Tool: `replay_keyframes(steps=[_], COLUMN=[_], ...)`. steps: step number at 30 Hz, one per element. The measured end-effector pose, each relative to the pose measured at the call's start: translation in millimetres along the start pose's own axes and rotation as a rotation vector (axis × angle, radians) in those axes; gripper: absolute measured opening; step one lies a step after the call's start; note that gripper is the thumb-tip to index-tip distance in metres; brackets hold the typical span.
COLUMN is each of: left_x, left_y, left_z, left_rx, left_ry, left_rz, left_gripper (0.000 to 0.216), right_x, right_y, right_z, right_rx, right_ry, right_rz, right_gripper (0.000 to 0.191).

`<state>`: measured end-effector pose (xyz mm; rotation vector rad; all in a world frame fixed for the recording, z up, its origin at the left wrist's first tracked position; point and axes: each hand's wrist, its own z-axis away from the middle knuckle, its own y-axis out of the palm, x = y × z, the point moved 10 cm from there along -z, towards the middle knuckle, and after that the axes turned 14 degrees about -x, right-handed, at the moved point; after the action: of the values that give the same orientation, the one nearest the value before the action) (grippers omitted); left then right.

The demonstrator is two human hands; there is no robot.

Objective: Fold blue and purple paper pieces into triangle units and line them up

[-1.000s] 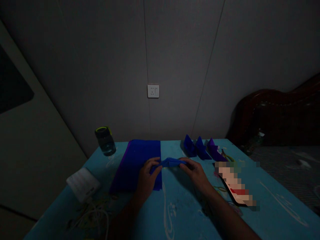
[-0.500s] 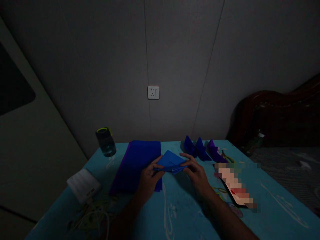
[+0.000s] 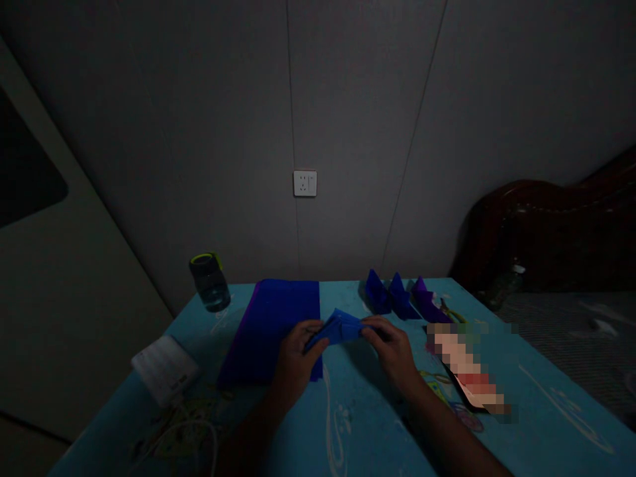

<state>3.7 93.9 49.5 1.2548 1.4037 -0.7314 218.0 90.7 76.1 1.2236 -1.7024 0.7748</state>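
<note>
A folded blue paper piece [image 3: 340,328] is held just above the light blue table [image 3: 368,424] between both hands. My left hand [image 3: 294,361] pinches its left end, fingers closed on it. On its right end my right hand [image 3: 392,348] is closed in the same way. A stack of dark blue and purple paper sheets [image 3: 271,328] lies flat under and left of my left hand. Three folded paper boats [image 3: 397,295], blue and purple, stand in a row at the table's far side, right of the held piece.
A jar with a green-rimmed lid [image 3: 209,281] stands at the far left corner. A white power bank [image 3: 161,368] with a white cable [image 3: 193,430] lies at the left edge. A phone, blurred out [image 3: 467,371], lies on the right. A dark wooden headboard [image 3: 556,225] rises beyond the table.
The paper was a flat narrow strip, then opened into a wider diamond shape, and now is pressed back into a smaller, tilted fold. Both hands stayed in place on its ends.
</note>
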Motion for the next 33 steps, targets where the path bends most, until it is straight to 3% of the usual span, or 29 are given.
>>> replay_keyframes(steps=[5,8,14,19,24,30,33], left_x=[-1,1,-7,0,3,1,0], left_y=[6,9,28,30,26,32,38], left_z=[4,6,22,25,20,24,33], left_rx=[0.050,0.107,0.331,0.359,0.289,0.318,0.381], left_ry=[0.000,0.019,0.351,0.389,0.376,0.358,0.372], left_rz=[0.011,-0.066,-0.515,-0.698,-0.715,-0.746,-0.708], left_gripper=[0.042,0.046,0.045,0.061,0.056,0.053,0.054], right_x=[-13,-15,-13,-17,-15,-3,-3], right_y=[-6,-3,0,2,17,33,35], right_z=[1,2,2,5,15,29,31], right_rx=[-0.090,-0.090,-0.133,-0.130,-0.034,0.069,0.094], right_ry=[0.121,0.132,0.222,0.257,0.202,0.061,0.037], right_rz=[-0.012,-0.003,-0.047,-0.077,-0.203,-0.158,-0.127], right_gripper=[0.038,0.035,0.039,0.045,0.047,0.062,0.059])
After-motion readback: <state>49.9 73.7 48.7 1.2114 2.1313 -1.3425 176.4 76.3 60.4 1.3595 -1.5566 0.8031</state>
